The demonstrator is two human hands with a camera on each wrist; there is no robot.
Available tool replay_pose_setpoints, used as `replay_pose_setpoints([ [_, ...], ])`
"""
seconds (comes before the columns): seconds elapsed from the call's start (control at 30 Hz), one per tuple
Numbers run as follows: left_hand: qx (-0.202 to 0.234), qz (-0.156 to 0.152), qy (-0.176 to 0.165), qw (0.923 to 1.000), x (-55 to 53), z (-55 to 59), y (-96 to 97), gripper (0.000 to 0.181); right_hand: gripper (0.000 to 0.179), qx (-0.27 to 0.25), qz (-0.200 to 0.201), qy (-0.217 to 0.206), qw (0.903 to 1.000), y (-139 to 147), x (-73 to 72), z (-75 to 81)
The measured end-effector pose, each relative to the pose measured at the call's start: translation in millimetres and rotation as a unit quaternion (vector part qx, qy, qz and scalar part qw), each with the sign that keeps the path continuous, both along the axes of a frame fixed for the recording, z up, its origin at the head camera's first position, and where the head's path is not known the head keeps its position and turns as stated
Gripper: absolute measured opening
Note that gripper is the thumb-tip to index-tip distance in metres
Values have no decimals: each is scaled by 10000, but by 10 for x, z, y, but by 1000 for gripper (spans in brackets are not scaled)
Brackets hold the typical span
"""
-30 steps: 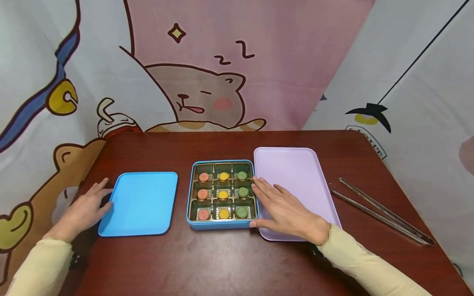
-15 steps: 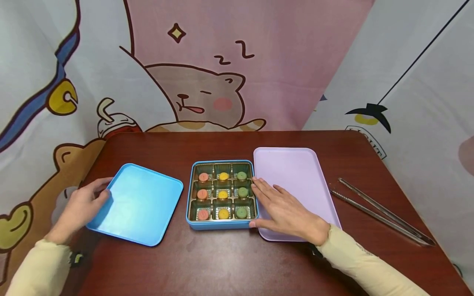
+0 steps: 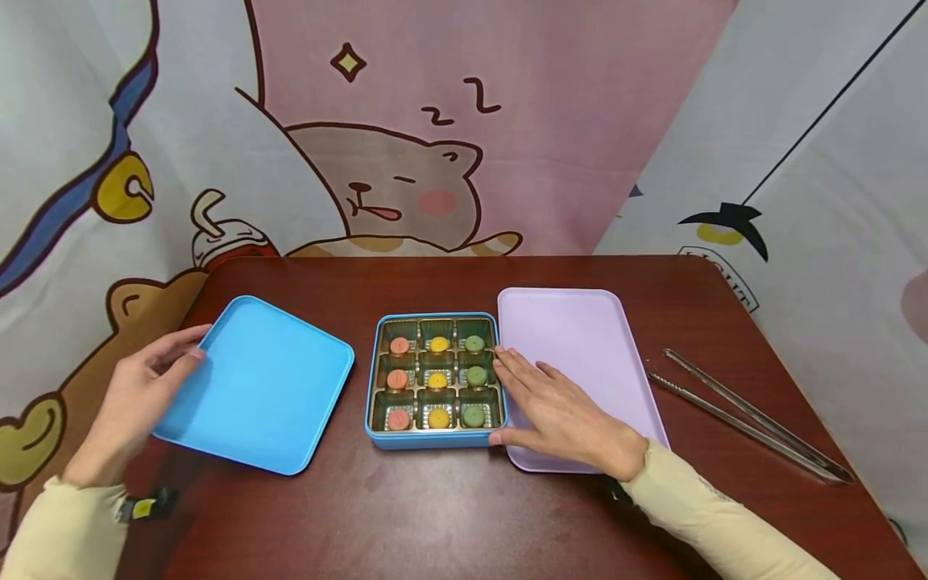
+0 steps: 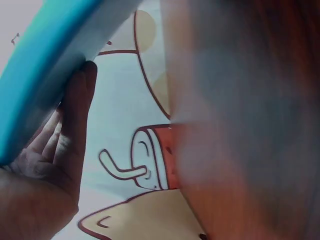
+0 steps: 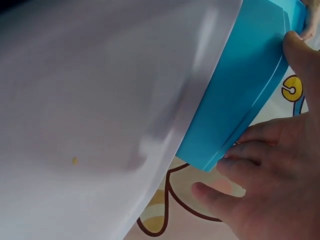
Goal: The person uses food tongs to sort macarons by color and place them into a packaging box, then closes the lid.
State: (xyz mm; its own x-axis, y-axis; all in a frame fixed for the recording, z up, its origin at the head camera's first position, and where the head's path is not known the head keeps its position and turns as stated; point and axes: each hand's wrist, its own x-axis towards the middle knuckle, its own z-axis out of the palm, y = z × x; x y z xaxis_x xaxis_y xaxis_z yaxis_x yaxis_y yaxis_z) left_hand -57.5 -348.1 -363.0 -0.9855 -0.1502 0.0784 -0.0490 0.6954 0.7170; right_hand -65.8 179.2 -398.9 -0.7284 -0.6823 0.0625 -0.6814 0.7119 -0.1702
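Note:
On the left, my left hand (image 3: 141, 395) grips a square blue lid (image 3: 261, 387) by its left edge. The lid sits turned at an angle, and in the left wrist view the blue lid (image 4: 45, 65) stands raised with fingers beneath it. A blue box (image 3: 435, 441) rests mid-table, its gold insert split into compartments. Small round pieces fill them one each: a pink column, a yellow column (image 3: 438, 379) and a green column (image 3: 474, 376). My right hand (image 3: 561, 411) lies with straight fingers against the box's right side, holding nothing.
A lilac tray (image 3: 569, 322) lies right of the box, partly under my right hand and forearm. Metal tongs (image 3: 747, 427) lie spread farther right, near the table's edge. Behind the brown table (image 3: 435, 515) hangs a cartoon-printed cloth (image 3: 565, 121).
My left hand has taken hold of the blue lid, turned it clockwise, lifted it and drawn it slightly left. The right hand and the box have stayed in place.

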Motion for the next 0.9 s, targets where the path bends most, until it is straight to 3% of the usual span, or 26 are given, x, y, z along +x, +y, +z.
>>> replay_pose_setpoints([
  [0.27,338,476,623,9963,17,183,174,45,102,-204,-135,-176,9995,29,17,55],
  [0.6,1194,995,1314,9791,-50,428,628,40,95,-935,-347,-454,9940,98,13,214],
  [0.77,1592,709,1916,9659,-124,497,893,38,89,-1388,-460,-835,9857,68,7,289],
  [0.9,1817,439,2231,9567,-185,535,1099,37,83,-1900,-485,-1230,9728,9,-1,365],
])
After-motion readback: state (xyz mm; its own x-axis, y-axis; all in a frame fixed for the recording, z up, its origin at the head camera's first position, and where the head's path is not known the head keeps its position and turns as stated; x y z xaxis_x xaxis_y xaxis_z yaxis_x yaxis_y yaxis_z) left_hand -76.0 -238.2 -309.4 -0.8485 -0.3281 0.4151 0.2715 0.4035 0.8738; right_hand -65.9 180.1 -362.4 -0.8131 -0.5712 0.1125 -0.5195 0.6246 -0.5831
